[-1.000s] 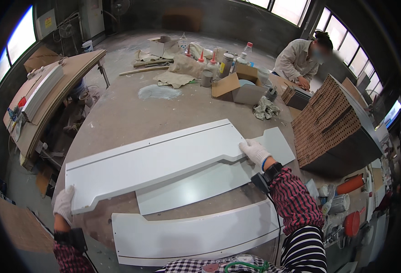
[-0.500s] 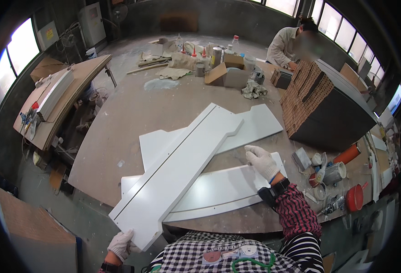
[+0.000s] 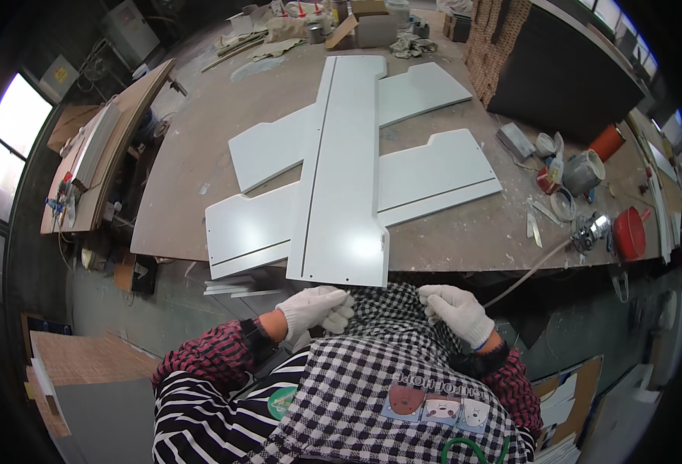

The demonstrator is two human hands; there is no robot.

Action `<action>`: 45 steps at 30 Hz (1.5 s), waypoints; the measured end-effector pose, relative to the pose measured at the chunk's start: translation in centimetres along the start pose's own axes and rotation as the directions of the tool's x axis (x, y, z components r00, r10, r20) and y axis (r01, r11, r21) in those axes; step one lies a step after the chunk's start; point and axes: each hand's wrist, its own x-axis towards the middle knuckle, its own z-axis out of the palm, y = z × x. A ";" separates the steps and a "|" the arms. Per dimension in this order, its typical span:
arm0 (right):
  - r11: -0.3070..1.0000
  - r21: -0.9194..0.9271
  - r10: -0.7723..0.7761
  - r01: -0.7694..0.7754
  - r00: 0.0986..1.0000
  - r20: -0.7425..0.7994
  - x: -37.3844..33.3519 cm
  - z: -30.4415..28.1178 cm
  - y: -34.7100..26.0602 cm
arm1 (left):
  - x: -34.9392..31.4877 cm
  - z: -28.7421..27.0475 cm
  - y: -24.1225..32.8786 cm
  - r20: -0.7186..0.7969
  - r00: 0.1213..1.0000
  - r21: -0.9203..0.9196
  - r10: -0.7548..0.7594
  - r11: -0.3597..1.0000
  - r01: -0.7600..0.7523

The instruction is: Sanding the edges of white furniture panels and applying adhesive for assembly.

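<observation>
A long white panel (image 3: 342,162) with a thin dark groove and a notched side lies lengthwise on the worktable. It crosses over two other white panels, a farther one (image 3: 422,94) and a nearer grooved one (image 3: 441,174). My left hand (image 3: 317,309), in a white knitted glove, is just below the long panel's near end, apart from it. Its fingers are loosely bent and nothing shows in them. Likewise gloved, my right hand (image 3: 457,313) hovers in front of the table edge, fingers loosely curved, no object visible in it.
At the right of the worktable (image 3: 186,178) are a grey block (image 3: 516,141), a metal can (image 3: 583,172), a red container (image 3: 631,232) and a hose-fed metal tool (image 3: 591,232). A dark panel stack (image 3: 565,73) stands far right. A cardboard box (image 3: 373,29) and rags (image 3: 413,46) are at the back.
The long panel has turned from a diagonal to point straight away from me and lies farther onto the table. My left hand let it go. Both hands are now near my body.
</observation>
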 end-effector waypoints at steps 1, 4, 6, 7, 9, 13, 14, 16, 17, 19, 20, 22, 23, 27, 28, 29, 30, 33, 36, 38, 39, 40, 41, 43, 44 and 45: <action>1.000 -0.001 -0.004 0.004 1.000 -0.017 -0.8 -0.3 1.4 | -0.6 0.2 1.2 0.026 0.999 0.296 -0.037 0.955 0.028; 0.999 0.031 -0.006 0.010 0.994 -0.107 -3.0 -0.3 3.9 | -3.2 -0.9 2.9 -0.112 0.971 0.532 0.211 0.838 -0.121; 0.998 0.056 0.001 0.007 0.988 -0.152 -3.8 -0.1 4.5 | -3.7 -3.7 2.9 -0.321 0.863 0.383 0.391 0.887 -0.259; 0.985 0.172 0.011 0.024 0.980 -0.196 -3.7 -0.2 5.1 | -3.5 -4.5 3.2 -0.433 0.754 0.356 0.494 0.862 -0.360; 0.959 0.280 0.026 0.043 0.971 -0.239 -3.5 -0.1 4.9 | -2.6 -4.7 3.8 -0.485 0.596 0.591 0.640 0.742 -0.317; 0.989 0.144 0.008 0.009 0.993 -0.119 -1.7 0.6 2.9 | 1.2 -3.8 5.8 -0.334 0.506 0.884 0.796 0.450 -0.125; 0.989 0.145 0.040 -0.028 0.996 -0.081 -1.1 1.0 2.1 | 1.7 -2.7 6.0 -0.333 0.508 0.883 0.794 0.451 -0.126; 0.987 0.135 0.098 -0.088 0.992 -0.074 0.0 1.7 -0.6 | 2.1 0.5 7.3 -0.164 0.653 0.978 0.739 0.210 0.008; 0.963 0.259 0.092 -0.067 0.992 -0.083 0.4 2.2 -0.7 | 2.6 0.8 7.0 -0.147 0.655 0.978 0.741 0.208 -0.016; 0.953 0.293 0.102 -0.071 0.991 -0.091 1.8 2.0 -0.9 | 3.4 2.1 6.2 0.101 0.675 0.981 0.731 0.042 -0.192; 0.942 0.326 0.136 -0.083 0.980 -0.143 2.1 2.2 -1.3 | 3.7 3.1 5.8 0.122 0.654 0.970 0.747 0.049 -0.238; 0.933 0.346 0.165 -0.095 0.970 -0.178 2.8 1.9 -0.9 | 4.7 4.0 5.4 0.119 0.641 0.960 0.758 0.077 -0.269; 0.925 0.362 0.195 -0.111 0.960 -0.203 3.0 1.8 -0.8 | 5.1 4.4 5.3 0.104 0.630 0.949 0.770 0.112 -0.294; 0.970 0.216 0.169 -0.112 0.948 -0.271 2.1 0.8 -2.7 | 5.4 4.6 4.7 0.060 0.603 0.962 0.796 0.116 -0.249; 0.970 0.237 0.133 -0.051 0.928 -0.348 1.9 0.3 -3.0 | 5.3 4.5 4.9 0.060 0.605 0.961 0.794 0.118 -0.250; 0.981 0.196 0.089 -0.003 0.896 -0.436 1.9 -0.7 -3.0 | 5.1 4.5 5.2 0.075 0.634 0.953 0.769 0.131 -0.272; 0.994 0.099 0.011 0.047 0.855 -0.519 2.1 -1.3 -3.6 | 4.9 4.5 5.5 0.095 0.662 0.946 0.743 0.139 -0.293; 0.991 -0.118 -0.119 0.060 0.793 -0.597 2.9 -2.7 -3.9 | 4.4 4.8 5.7 0.097 0.679 0.958 0.728 0.116 -0.262; 0.789 -0.586 -0.078 -0.184 0.916 -0.393 3.1 -2.2 -5.5 | 4.1 4.9 5.7 0.139 0.699 0.957 0.702 0.086 -0.277; 0.851 -0.499 -0.034 -0.163 0.932 -0.362 2.3 -2.4 -5.1 | 3.3 4.7 6.1 0.172 0.718 0.951 0.674 0.075 -0.299; 0.895 -0.421 -0.001 -0.143 0.946 -0.325 1.7 -2.4 -4.8 | 2.6 4.7 6.3 0.199 0.728 0.943 0.656 0.075 -0.325; 0.898 -0.399 0.041 -0.186 0.937 -0.346 0.7 -2.2 -4.9 | 2.0 4.3 6.8 0.203 0.739 0.943 0.642 0.073 -0.323; 0.902 -0.384 0.055 -0.196 0.936 -0.348 0.1 -2.4 -3.9 | 1.7 3.5 8.0 0.335 0.785 0.913 0.521 0.027 -0.407; 0.941 -0.296 0.056 -0.166 0.936 -0.346 -1.6 -3.0 -2.1 | 1.3 2.7 10.7 0.426 0.850 0.869 0.309 0.122 -0.480; 0.940 -0.292 0.066 -0.175 0.936 -0.347 -2.1 -3.0 -1.6 | 1.7 3.6 12.2 0.292 0.911 0.891 0.293 0.263 -0.370; 0.954 -0.248 0.070 -0.171 0.926 -0.370 -2.8 -2.7 -1.5 | 2.2 4.3 13.7 0.155 0.955 0.884 0.254 0.396 -0.249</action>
